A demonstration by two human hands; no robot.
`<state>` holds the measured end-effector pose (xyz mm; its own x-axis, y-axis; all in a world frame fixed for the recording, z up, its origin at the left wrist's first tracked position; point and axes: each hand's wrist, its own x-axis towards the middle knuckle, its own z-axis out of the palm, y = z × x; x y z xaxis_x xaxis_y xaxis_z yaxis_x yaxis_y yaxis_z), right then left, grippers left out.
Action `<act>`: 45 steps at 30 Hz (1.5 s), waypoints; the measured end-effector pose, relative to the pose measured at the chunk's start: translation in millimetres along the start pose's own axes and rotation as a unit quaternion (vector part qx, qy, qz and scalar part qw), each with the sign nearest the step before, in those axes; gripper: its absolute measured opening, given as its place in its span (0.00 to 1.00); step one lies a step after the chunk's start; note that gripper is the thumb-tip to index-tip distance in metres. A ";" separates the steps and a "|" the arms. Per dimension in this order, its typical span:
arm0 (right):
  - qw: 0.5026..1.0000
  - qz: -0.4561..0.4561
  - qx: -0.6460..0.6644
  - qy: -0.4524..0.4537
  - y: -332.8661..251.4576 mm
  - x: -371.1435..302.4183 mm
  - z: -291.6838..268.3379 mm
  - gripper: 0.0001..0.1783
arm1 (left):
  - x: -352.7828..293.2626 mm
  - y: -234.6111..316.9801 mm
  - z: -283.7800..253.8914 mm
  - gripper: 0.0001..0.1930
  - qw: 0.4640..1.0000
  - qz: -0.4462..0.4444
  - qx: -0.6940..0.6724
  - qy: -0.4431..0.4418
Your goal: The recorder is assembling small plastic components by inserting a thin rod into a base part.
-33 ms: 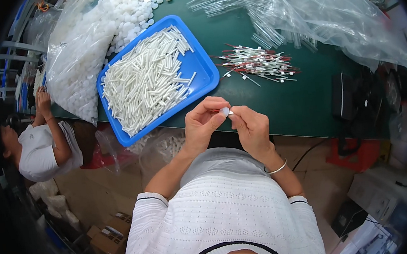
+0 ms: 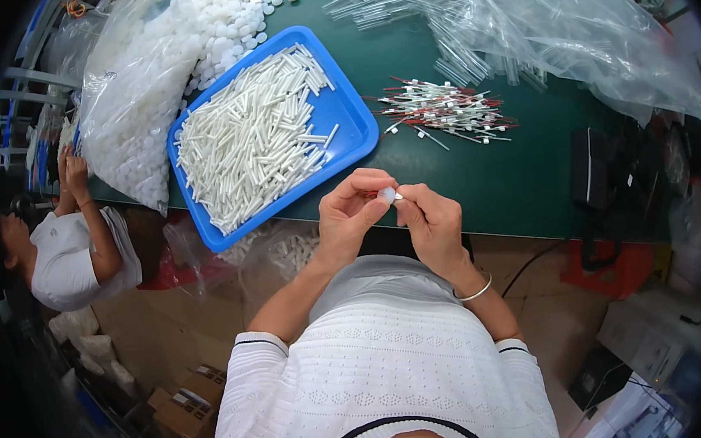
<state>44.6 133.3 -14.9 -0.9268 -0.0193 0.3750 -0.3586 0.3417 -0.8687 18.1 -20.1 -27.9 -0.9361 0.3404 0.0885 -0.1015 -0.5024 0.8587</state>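
Just off the table's near edge, my hands meet fingertip to fingertip. A small translucent white round cap (image 2: 387,194) is pinched between the thumb and fingers of my left hand (image 2: 349,217), with a bit of red showing beside it. My right hand (image 2: 435,222) is closed on a small white piece (image 2: 398,197) right against the cap; its far end is hidden by the fingers. Beyond my left hand lies a blue tray (image 2: 359,148) with many short white tubes (image 2: 253,136). Past my right hand, a pile of thin white-and-red wired parts (image 2: 449,112) rests on the green table (image 2: 504,182).
A clear bag (image 2: 132,113) of round white caps stands at the left, spilling caps (image 2: 225,39) behind the tray. Clear thin tubes (image 2: 454,21) and plastic sheeting (image 2: 574,28) lie at the back right. A black device (image 2: 591,167) sits far right. Another person (image 2: 82,257) works at the left.
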 end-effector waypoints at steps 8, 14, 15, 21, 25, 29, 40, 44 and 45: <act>0.955 0.051 0.262 -0.129 11.4 6.7 -9.2 0.08 | 2.4 19.6 1.0 0.11 0.997 -0.001 0.065 -0.030; 0.882 0.230 0.366 -0.185 10.9 14.9 -27.2 0.10 | 31.0 65.8 -15.6 0.16 0.945 -0.088 0.302 -0.084; 0.873 0.237 0.387 -0.180 13.8 14.2 -28.5 0.11 | 41.4 71.9 -23.8 0.13 0.903 0.010 0.429 -0.034; 0.892 0.219 0.384 -0.092 11.1 16.8 -21.2 0.15 | 77.6 54.6 -58.3 0.07 0.623 0.137 0.770 -0.023; 0.916 0.177 0.359 0.006 8.6 23.6 -22.4 0.17 | 78.5 59.3 -50.0 0.06 0.666 0.184 0.722 -0.030; 0.919 0.122 0.373 0.047 4.7 36.1 -23.7 0.17 | 54.3 54.0 -26.6 0.08 0.920 -0.005 0.392 -0.021; 0.902 0.107 0.417 0.040 1.4 31.5 -10.5 0.17 | 31.3 33.2 -18.6 0.07 0.961 -0.025 0.275 -0.011; 0.916 0.128 0.378 0.043 -7.2 29.8 -3.6 0.14 | 34.9 39.9 -10.8 0.06 0.893 0.148 0.424 -0.013; 0.942 0.148 0.299 0.025 -6.1 28.7 -5.9 0.12 | 35.4 44.1 -9.2 0.06 0.893 0.148 0.424 -0.013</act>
<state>20.8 136.3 3.0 -0.9951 0.0431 0.0887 -0.0970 -0.2655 -0.9592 -22.6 -37.5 8.5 -0.8709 0.3157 0.3767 0.4505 0.2063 0.8686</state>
